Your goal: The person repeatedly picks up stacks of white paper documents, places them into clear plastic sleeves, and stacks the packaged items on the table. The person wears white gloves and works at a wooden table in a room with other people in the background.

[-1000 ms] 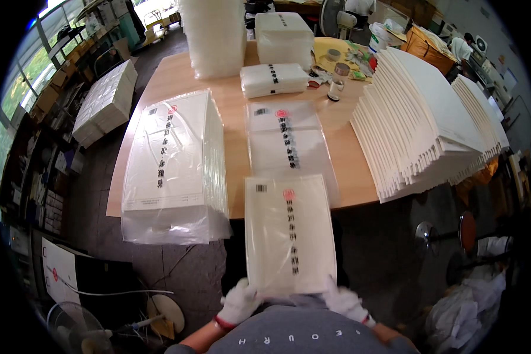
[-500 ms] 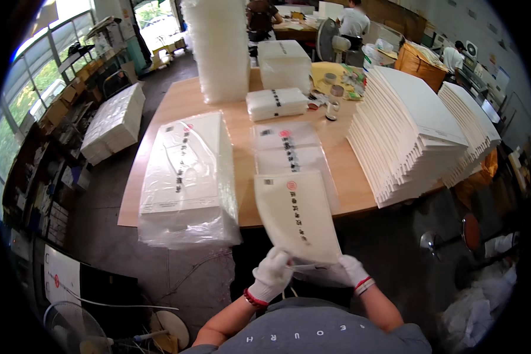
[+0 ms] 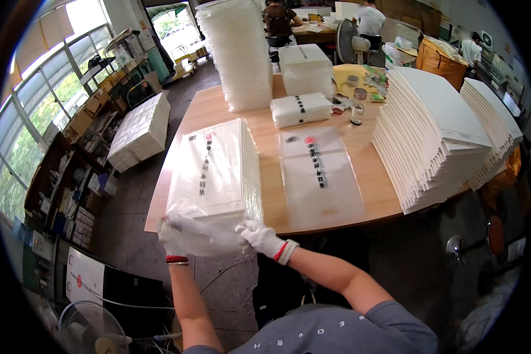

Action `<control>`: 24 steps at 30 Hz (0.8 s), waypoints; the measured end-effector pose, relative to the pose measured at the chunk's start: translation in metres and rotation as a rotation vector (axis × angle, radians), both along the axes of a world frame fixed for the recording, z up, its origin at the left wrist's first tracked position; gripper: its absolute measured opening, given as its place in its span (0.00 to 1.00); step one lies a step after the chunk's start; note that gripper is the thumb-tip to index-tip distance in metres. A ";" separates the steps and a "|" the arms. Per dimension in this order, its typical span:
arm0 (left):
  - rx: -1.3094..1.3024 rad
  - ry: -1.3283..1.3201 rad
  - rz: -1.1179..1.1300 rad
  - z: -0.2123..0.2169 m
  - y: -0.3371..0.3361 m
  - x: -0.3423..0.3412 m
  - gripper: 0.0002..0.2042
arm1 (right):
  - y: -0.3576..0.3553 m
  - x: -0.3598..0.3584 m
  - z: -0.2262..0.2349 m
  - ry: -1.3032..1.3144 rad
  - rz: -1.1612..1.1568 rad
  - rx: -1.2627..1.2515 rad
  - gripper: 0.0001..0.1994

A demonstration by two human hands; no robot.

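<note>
A stack of white printed envelopes in clear plastic sleeves (image 3: 209, 171) stands at the table's front left. My left hand (image 3: 172, 237), in a white glove, is at the stack's near left corner, its fingers closed on the plastic film. At the near right corner my gloved right hand (image 3: 259, 237) pinches the other end of that film. Between both hands the clear plastic film (image 3: 209, 233) stretches across the stack's near edge, blurred by motion. Right of the stack, translucent printed plastic sleeves (image 3: 321, 197) lie flat on the table.
Tall piles of white folded sheets (image 3: 422, 135) fill the table's right side. A high stack of translucent plastic (image 3: 236, 56), a bundle of sleeves (image 3: 301, 110) and a jar (image 3: 357, 107) stand farther back. A fan (image 3: 94, 327) is at lower left. Other people work beyond the table.
Both hands have moved left, from in front of the flat sleeves to the left stack. The envelope they held is no longer over the sleeves; they now grip plastic film at the stack.
</note>
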State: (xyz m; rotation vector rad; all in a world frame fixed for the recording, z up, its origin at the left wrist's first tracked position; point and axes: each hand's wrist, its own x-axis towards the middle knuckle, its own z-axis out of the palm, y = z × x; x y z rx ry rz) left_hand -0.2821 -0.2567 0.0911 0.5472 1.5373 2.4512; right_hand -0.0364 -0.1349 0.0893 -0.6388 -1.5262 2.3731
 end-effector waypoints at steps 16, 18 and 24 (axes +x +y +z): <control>-0.592 0.854 -0.694 -0.093 0.162 0.290 0.06 | 0.010 0.243 -0.091 -0.400 -0.472 -0.110 0.15; -0.665 1.013 -0.570 -0.102 0.206 0.300 0.07 | 0.012 0.254 -0.090 -0.420 -0.542 -0.125 0.16; -0.658 0.869 -0.866 -0.128 0.265 0.265 0.07 | 0.040 0.253 -0.090 -0.349 -0.432 -0.151 0.16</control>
